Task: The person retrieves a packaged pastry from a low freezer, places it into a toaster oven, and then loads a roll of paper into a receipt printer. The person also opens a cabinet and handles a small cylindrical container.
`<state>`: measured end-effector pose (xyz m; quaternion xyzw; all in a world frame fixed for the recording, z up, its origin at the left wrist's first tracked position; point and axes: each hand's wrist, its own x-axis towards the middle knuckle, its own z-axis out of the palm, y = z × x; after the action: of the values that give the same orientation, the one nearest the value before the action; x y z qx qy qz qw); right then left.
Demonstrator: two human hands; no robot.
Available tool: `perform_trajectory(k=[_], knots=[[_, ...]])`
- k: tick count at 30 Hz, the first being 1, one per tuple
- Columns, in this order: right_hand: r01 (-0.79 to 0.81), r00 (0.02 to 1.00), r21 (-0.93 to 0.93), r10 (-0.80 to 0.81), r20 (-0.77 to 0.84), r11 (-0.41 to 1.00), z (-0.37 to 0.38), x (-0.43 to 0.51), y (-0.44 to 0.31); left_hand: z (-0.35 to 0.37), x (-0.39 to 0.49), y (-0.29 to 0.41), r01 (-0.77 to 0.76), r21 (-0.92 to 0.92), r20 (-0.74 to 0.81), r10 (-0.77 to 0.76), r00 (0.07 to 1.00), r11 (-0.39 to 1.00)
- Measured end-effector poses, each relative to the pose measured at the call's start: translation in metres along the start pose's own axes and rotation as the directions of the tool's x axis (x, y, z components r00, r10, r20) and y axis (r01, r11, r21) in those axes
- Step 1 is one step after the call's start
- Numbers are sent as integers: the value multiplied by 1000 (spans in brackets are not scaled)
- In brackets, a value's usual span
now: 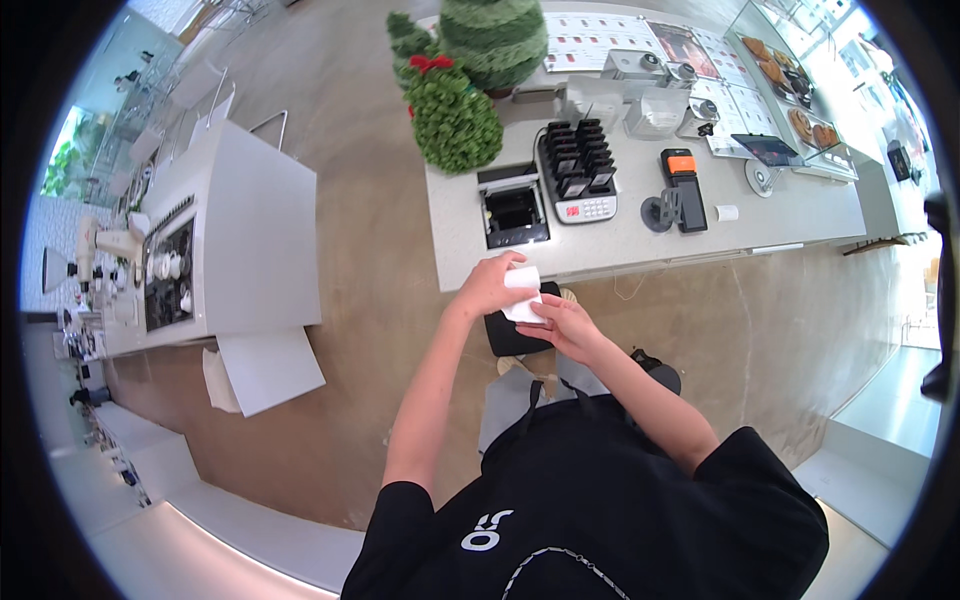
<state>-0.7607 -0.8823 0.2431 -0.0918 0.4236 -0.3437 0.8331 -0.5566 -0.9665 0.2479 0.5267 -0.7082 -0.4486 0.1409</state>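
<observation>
Both of my hands hold a roll of white paper (522, 278) just off the counter's front edge. My left hand (491, 285) grips the roll from the left side. My right hand (564, 324) pinches the loose end of the paper, which hangs below the roll. Beyond my hands, a black receipt printer (514, 210) set into the white counter (465, 262) shows a dark hollow with its lid raised. To the right of the printer stands a charging base (587, 211) with a keypad and several black pagers.
A card terminal (691, 202), a round black stand (658, 214), a small paper slip (727, 213) and a tablet (769, 150) lie or stand to the right. Small artificial trees (457, 124) stand at the back left. A black object (517, 341) is below my hands. A white cabinet (262, 240) stands left.
</observation>
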Motion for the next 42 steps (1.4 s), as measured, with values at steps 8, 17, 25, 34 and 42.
perform_trajectory(k=[8, 17, 25, 34, 42], knots=[[25, 969, 55, -10, -245, 998, -22, 139, -70, 13, 139, -49, -22, 351, -30, 34, 999, 936], [-121, 897, 68, 138, -420, 990, -12, 187, -98, 19, 187, -85, 33, 419, 123, -93, 988, 908], [-306, 882, 34, 296, -365, 952, -11, 204, -114, 6, 202, -67, 153, 525, 206, -299, 932, 838], [-363, 851, -40, 313, -421, 931, -17, 199, -108, 47, 116, -18, 428, 70, -534, -328, 779, 901], [-417, 905, -395, 332, -267, 819, -21, 164, -119, 114, 108, -31, 365, -842, -292, -904, 313, 398]])
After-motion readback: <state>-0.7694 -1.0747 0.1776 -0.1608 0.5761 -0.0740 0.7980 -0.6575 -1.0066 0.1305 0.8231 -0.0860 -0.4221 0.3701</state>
